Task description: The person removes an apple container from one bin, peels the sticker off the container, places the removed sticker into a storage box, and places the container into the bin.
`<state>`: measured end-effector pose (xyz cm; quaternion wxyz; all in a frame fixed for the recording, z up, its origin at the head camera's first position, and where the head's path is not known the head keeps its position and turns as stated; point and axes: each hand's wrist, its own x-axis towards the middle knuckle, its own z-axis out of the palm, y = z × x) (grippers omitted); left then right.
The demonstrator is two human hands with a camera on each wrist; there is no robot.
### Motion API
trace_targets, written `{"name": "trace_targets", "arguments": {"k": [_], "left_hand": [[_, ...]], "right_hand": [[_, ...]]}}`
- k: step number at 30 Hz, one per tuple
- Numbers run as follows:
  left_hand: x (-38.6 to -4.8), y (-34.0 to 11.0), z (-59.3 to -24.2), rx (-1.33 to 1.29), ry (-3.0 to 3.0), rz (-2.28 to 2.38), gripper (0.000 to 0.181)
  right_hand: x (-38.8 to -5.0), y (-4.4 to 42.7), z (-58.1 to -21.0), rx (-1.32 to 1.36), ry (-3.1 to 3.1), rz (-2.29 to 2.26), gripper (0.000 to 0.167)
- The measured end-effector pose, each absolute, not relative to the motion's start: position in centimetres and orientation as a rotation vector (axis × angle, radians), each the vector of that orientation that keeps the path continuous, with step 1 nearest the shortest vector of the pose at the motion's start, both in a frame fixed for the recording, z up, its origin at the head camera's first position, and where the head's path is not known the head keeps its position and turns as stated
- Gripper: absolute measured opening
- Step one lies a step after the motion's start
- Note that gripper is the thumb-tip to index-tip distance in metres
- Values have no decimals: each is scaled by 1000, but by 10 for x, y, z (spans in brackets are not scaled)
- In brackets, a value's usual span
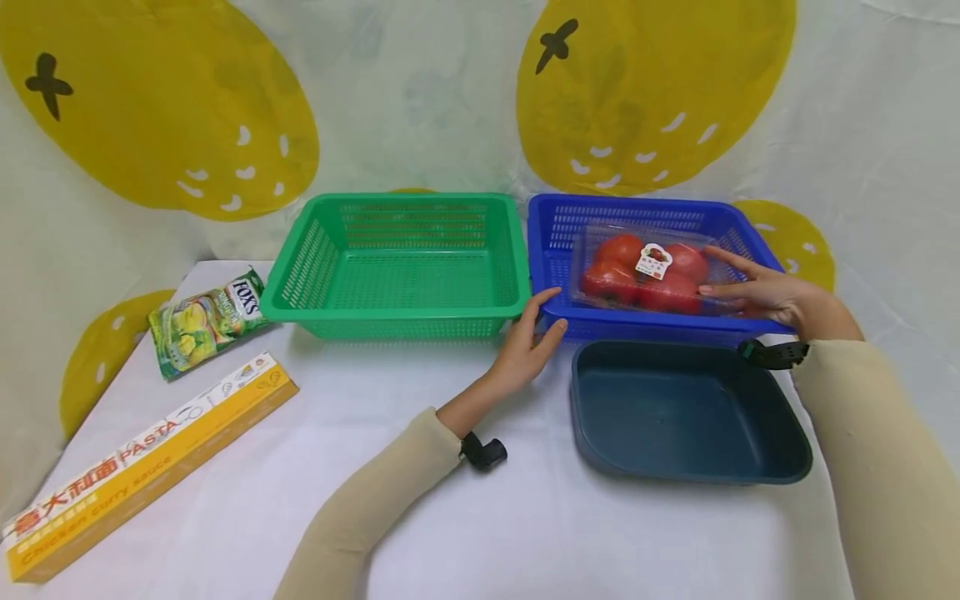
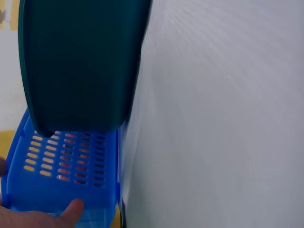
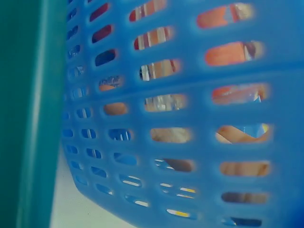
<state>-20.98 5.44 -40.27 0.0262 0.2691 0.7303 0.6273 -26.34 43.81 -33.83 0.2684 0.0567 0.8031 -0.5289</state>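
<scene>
A clear plastic pack of red tomatoes (image 1: 622, 282) with a white label lies tilted in the blue basket (image 1: 637, 205). My right hand (image 1: 780, 293) holds the pack by its right end, thumb and fingers spread on it. The right wrist view mostly shows the slotted wall of the blue basket (image 3: 190, 80), with bits of red and fingers behind it. At the basket's front left corner, my left hand (image 1: 517, 350) grips the rim, index finger over it and thumb (image 2: 73, 211) at the outer front wall.
A green basket (image 1: 397, 314) stands left of the blue one. In front of the blue basket sits a dark teal tub (image 1: 675, 408). Farther left lie a FOX'S candy bag (image 1: 206, 325) and a long pasta box (image 1: 150, 467). A patterned cloth hangs behind.
</scene>
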Motion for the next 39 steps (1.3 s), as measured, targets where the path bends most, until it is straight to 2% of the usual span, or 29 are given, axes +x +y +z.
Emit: {"name": "trace_targets", "arguments": {"k": [4,10,30,39], "left_hand": [[-211,58,-404,812,2265,1965,41],[-213,58,-404,831,2326,1927,38],[-211,57,-410,865,2442,1811,39],[-212,54,-407,834,2518,1755,39]], "right_hand": [[-264,438,-340,141,2157,-1427,84],[-265,437,-338,159,2130,-1457,82],[-260,440,-335,249,1955,-1594,66],[-264,432,-330,301,1889,-1668,69]]}}
